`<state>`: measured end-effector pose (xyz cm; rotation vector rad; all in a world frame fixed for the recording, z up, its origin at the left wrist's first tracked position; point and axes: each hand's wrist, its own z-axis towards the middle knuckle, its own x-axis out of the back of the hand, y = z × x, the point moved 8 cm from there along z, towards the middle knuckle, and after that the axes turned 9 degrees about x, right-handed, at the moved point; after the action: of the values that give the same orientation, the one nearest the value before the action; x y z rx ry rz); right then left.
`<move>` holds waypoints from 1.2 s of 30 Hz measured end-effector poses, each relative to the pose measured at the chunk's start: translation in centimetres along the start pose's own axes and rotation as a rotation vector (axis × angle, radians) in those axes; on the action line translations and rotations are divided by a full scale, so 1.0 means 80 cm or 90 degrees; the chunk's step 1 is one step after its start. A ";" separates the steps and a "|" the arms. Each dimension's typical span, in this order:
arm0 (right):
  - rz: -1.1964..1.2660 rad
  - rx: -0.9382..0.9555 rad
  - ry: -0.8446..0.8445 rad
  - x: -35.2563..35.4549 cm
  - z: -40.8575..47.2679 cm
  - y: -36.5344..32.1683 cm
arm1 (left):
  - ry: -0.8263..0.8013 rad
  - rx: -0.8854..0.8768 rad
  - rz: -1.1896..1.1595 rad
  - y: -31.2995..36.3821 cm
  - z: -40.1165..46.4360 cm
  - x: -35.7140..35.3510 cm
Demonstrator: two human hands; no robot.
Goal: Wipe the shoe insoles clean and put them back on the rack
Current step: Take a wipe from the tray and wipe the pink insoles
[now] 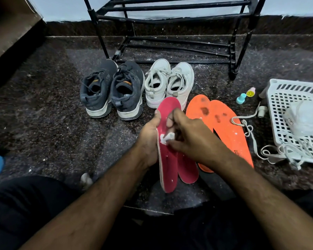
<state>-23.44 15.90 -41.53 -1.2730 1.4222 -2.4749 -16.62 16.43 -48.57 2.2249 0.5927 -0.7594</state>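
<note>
My left hand grips a red insole by its left edge and holds it tilted above the floor. My right hand pinches a small white wad of tissue and presses it against the insole's middle. A second red insole lies on the floor just behind it, partly hidden. Two orange insoles with dark stains lie to the right. The black metal shoe rack stands at the back with bare shelves.
Grey sneakers and white sneakers stand in front of the rack. A white plastic basket with a white lace trailing out sits at right. Two small bottles stand beside it. A cardboard box is at far left.
</note>
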 end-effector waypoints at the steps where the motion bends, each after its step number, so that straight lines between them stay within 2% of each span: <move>1: 0.015 0.000 0.018 0.007 0.000 0.000 | 0.000 0.003 0.005 -0.001 -0.001 -0.001; 5: -0.059 -0.010 0.238 0.059 0.001 0.010 | 0.020 0.007 0.112 -0.010 0.004 -0.001; 7: -0.032 -0.020 0.221 0.050 0.005 0.013 | 0.012 0.001 0.099 -0.010 0.003 -0.004; 11: 0.037 0.004 0.061 0.011 0.003 0.006 | -0.017 0.009 0.004 -0.005 0.004 -0.002; 12: 0.044 0.004 0.071 0.016 0.002 0.006 | -0.013 0.000 0.005 -0.002 0.005 0.001; 15: -0.049 -0.013 0.236 0.057 -0.003 0.013 | 0.011 0.005 0.101 -0.005 0.003 0.001; 17: -0.107 -0.033 0.276 0.065 -0.003 0.017 | 0.029 0.016 0.165 -0.013 0.003 0.000; 19: -0.089 -0.030 0.217 0.051 0.001 0.017 | 0.034 0.007 0.147 -0.013 0.000 -0.004; 22: -0.013 -0.011 0.069 0.021 0.002 0.012 | 0.030 -0.005 0.056 -0.004 0.000 0.000; 23: -0.026 -0.011 0.063 0.023 0.002 0.013 | 0.032 -0.009 0.074 -0.003 0.002 0.002; 27: -0.146 -0.038 0.215 0.066 0.001 0.027 | 0.068 -0.007 0.193 -0.011 0.002 -0.001; 28: -0.145 -0.035 0.214 0.063 0.000 0.024 | 0.071 -0.010 0.184 -0.012 0.001 -0.003; 32: -0.086 -0.004 0.098 0.013 -0.008 0.011 | 0.060 -0.003 0.063 -0.013 0.000 -0.003; 33: -0.102 -0.007 0.107 0.016 -0.007 0.015 | 0.061 -0.004 0.083 -0.013 0.002 -0.001; 36: -0.157 -0.053 0.223 0.060 -0.001 0.034 | 0.072 0.005 0.197 -0.017 0.001 -0.002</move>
<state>-27.67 12.55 -40.48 -1.1298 1.5320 -2.9536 -17.56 17.22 -49.17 2.3058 0.2875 -0.4813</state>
